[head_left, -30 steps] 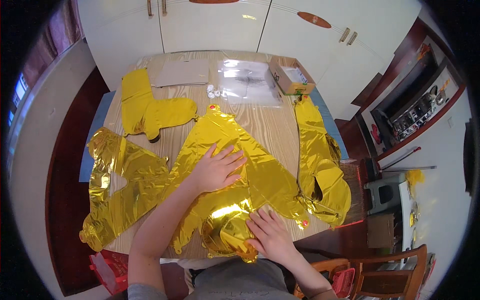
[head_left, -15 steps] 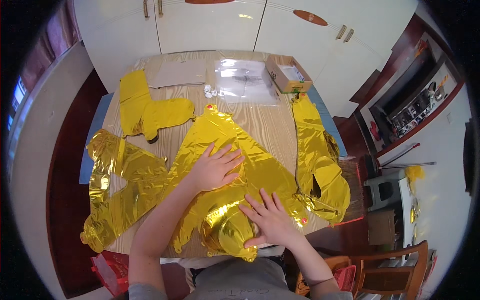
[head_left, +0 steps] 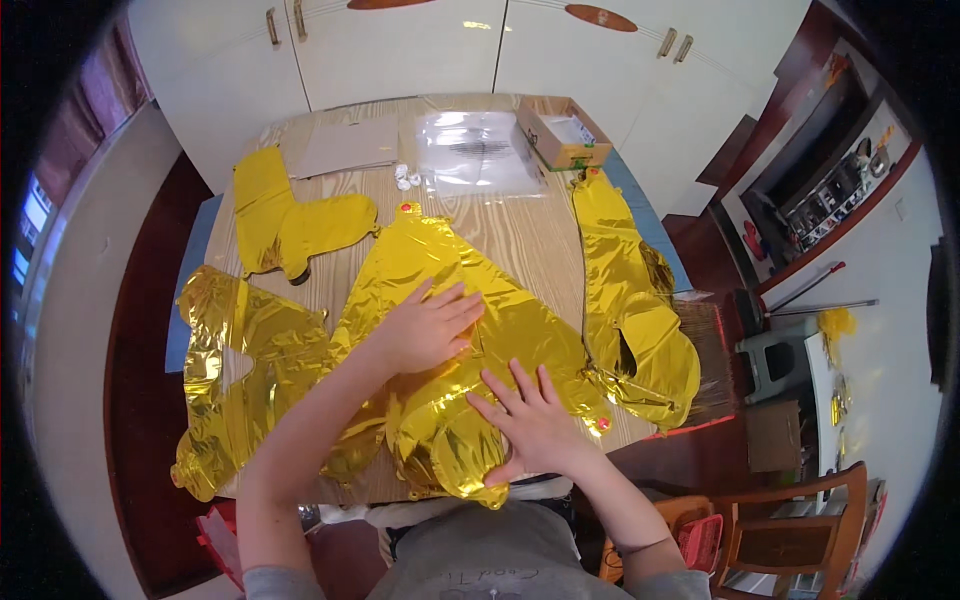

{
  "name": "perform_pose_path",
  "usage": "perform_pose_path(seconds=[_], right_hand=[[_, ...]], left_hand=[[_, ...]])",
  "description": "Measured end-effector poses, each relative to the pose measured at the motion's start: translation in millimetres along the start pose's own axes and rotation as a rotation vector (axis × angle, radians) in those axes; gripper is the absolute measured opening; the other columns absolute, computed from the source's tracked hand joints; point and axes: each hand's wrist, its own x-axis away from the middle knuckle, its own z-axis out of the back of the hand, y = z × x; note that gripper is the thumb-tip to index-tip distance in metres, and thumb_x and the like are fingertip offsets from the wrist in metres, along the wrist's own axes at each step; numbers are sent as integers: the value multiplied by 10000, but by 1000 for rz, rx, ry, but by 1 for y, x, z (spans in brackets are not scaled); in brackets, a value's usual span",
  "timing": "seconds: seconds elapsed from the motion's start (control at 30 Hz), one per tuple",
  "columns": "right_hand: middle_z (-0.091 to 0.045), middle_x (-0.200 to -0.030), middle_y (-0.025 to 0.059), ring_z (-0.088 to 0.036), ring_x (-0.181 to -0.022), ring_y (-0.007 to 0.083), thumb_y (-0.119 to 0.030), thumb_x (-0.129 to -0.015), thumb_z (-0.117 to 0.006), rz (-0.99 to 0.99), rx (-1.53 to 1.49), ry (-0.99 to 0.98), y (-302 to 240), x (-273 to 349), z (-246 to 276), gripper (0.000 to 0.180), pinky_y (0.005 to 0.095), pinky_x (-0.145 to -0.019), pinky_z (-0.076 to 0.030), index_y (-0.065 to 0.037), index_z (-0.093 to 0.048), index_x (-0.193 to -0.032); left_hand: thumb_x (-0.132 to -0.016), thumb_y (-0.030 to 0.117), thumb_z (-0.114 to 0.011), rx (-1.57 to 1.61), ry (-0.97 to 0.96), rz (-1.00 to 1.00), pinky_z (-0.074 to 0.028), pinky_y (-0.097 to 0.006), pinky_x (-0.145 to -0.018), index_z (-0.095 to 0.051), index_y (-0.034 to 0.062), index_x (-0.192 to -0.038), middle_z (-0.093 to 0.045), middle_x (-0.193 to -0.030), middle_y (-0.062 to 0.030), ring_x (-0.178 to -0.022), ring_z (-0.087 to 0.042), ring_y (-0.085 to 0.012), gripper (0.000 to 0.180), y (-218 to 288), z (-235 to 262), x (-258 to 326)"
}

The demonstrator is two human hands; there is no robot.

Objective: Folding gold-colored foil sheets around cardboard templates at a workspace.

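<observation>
A large flat gold foil balloon [head_left: 450, 270] lies spread over the middle of a wooden table [head_left: 540, 230]. My left hand [head_left: 425, 325] rests palm down on its centre, fingers spread. My right hand [head_left: 535, 420] presses flat on the balloon's lower part near the table's front edge, fingers apart. A puffed, crumpled end of the foil [head_left: 450, 460] bulges just left of my right hand. Neither hand grips anything.
More gold foil balloons lie at the left [head_left: 235, 370], back left [head_left: 290, 225] and right [head_left: 630, 300]. At the back are a brown card sheet [head_left: 345, 145], a clear plastic bag [head_left: 475, 150] and an open cardboard box [head_left: 562, 132]. White cabinets stand behind; a wooden chair [head_left: 790, 530] stands at right.
My right hand slid up from the foil's front edge onto the balloon, toward the centre. My left hand stayed in place on the balloon.
</observation>
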Motion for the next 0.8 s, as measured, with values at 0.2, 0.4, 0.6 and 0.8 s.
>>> perform_pose_path(seconds=[0.2, 0.4, 0.6, 0.8], right_hand=[[-287, -1569, 144, -214, -1436, 465, -788, -542, -697, -12, -22, -21, 0, -1, -2, 1200, 653, -1138, -126, -162, -346, -1503], [-293, -1570, 131, -200, -1451, 440, -755, -488, -745, -22, -70, 8, 0, 0, -1, 1273, 643, -1150, -105, -99, -339, -1500], [-302, -1564, 134, -202, -1452, 430, -761, -479, -742, -22, -62, 18, -1, 1, -1, 1294, 643, -1148, -115, -64, -339, -1492], [-351, -1529, 123, -256, -1429, 401, -744, -583, -692, 55, -64, 78, -7, 17, 0, 1135, 646, -1132, -170, -41, -423, -1432]], left_hand=[[-919, 542, -530, 149, -115, -52, -251, -524, -1145, -442, 3, -1410, -414, -1491, -173, -1403, -356, -326, 735, 37, 12, 16], [-735, 729, -621, 113, -119, -39, -186, -532, -1168, -389, -28, -1438, -350, -1519, -214, -1438, -280, -352, 1059, 45, 10, 21], [-691, 777, -620, 112, -110, -40, -167, -544, -1170, -376, -26, -1445, -332, -1530, -209, -1445, -262, -350, 1128, 44, 8, 20], [-689, 807, -589, 113, -61, -45, -183, -548, -1164, -384, -24, -1440, -342, -1527, -202, -1437, -281, -344, 1138, 44, 3, 21]])
